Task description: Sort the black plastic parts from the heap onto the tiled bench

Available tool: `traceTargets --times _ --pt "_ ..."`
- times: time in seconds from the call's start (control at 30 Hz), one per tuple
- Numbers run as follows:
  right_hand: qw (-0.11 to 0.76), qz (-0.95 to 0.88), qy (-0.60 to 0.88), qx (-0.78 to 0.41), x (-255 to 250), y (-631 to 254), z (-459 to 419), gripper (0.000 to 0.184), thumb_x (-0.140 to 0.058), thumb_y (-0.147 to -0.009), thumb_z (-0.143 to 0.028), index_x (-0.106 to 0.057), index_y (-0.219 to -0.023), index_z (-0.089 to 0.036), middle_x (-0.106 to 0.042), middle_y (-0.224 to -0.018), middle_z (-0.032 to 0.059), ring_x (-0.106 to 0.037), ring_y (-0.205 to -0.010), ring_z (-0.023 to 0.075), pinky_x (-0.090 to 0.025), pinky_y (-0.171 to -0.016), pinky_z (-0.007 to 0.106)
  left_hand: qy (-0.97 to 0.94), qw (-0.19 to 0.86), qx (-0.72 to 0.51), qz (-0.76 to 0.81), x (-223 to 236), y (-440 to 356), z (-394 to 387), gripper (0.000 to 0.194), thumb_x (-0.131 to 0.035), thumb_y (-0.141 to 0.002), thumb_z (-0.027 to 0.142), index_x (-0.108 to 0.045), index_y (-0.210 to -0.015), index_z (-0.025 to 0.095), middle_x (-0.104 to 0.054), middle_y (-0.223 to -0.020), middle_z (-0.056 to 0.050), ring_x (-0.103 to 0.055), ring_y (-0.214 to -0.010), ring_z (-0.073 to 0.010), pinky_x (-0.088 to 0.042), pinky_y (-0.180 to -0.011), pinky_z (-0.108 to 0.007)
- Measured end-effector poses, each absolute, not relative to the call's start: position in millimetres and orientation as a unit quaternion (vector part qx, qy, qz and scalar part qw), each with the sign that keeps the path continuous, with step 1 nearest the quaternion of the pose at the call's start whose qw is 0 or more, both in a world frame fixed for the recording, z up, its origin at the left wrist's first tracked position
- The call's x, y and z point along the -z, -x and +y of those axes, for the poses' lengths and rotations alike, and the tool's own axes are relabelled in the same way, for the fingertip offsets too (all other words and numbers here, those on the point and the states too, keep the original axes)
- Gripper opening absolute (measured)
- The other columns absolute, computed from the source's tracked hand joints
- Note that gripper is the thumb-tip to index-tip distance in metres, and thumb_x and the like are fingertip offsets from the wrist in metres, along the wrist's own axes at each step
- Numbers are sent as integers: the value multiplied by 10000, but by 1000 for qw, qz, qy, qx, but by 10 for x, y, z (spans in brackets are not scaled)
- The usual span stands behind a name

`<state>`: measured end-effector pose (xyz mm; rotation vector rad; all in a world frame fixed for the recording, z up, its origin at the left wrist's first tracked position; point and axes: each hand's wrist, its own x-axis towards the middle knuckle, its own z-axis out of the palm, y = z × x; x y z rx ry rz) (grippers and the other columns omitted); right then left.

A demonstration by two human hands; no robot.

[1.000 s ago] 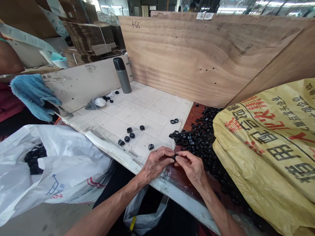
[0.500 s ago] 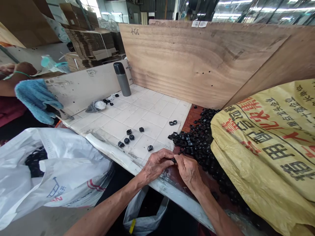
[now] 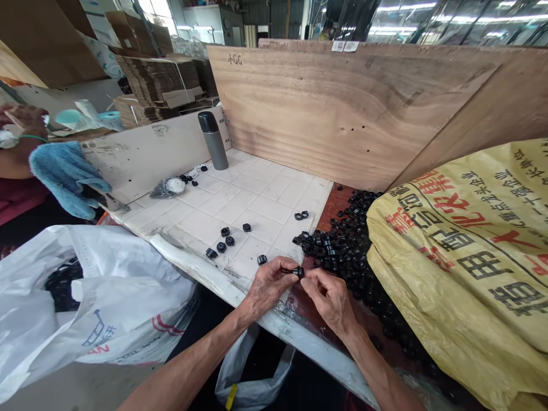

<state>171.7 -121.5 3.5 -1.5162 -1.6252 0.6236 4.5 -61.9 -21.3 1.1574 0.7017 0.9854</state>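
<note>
Between the thumb and forefinger of my left hand (image 3: 269, 282) is a small black plastic nut (image 3: 298, 272), held above the front of the worktable. My right hand (image 3: 327, 294) is just to the right of it, fingers curled and fingertips close to the nut. Whether those fingertips hold anything small, I cannot make out. Beyond my right hand, a heap of black nuts (image 3: 329, 245) spreads along a reddish-brown board. One loose nut (image 3: 262, 260) lies on the white tiled surface near my left hand, and several more nuts (image 3: 221, 246) are farther left.
At the right a yellow sack (image 3: 449, 274) leans over the heap. A wooden panel (image 3: 334, 108) walls the back. A grey flask (image 3: 215, 145) stands in the far corner near a small plastic bag (image 3: 169, 187). White sacks (image 3: 124, 302) sit at left; a co-worker's arm (image 3: 21, 142) is beyond.
My right fingertips have drawn slightly away from the nut, which now shows more fully in my left fingers. At far left, the co-worker's hands have shifted.
</note>
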Motion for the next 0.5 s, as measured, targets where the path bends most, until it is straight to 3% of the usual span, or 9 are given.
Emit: traceTargets --times 0.07,0.2,0.33,0.43,0.5 --pt "398 -655 600 -230 -28 -1720 -1211 362 -553 -945 -416 -583 -648 -210 -499 -546 -29 -458 -519 131 -386 -546 247 -519 665 -434 316 208 -36 -616 277 -802 -779 347 -710 -962 159 -688 -989 -71 -646 -925 -188 -522 -875 -325" --pt "417 -649 595 -225 -5 -1726 -1203 186 -595 -927 -368 -654 -868 -203 -609 -706 -4 -546 -620 147 -438 -622 250 -532 661 -429 310 203 -23 -614 266 -787 -795 345 -710 -967 158 -687 -995 -76 -644 -957 -200 -511 -909 -342" --pt "404 -653 606 -206 36 -1737 -1206 270 -577 -945 -353 -617 -720 -209 -576 -626 -11 -533 -589 150 -433 -620 260 -538 652 -430 317 193 -21 -620 278 -796 -784 351 -708 -966 160 -681 -1001 -71 -642 -950 -198 -515 -901 -338" --pt "417 -650 595 -222 61 -1743 -1211 147 -567 -950 -322 -661 -975 -212 -681 -835 29 -625 -725 176 -482 -699 267 -549 650 -427 307 190 -21 -619 256 -779 -801 350 -701 -952 159 -683 -992 -72 -648 -947 -201 -522 -901 -342" --pt "421 -647 591 -233 73 -1734 -1211 147 -557 -952 -308 -649 -1025 -219 -690 -846 30 -649 -752 185 -498 -730 278 -565 644 -422 298 200 -21 -615 229 -749 -830 341 -693 -955 158 -684 -998 -77 -657 -947 -207 -530 -893 -350"
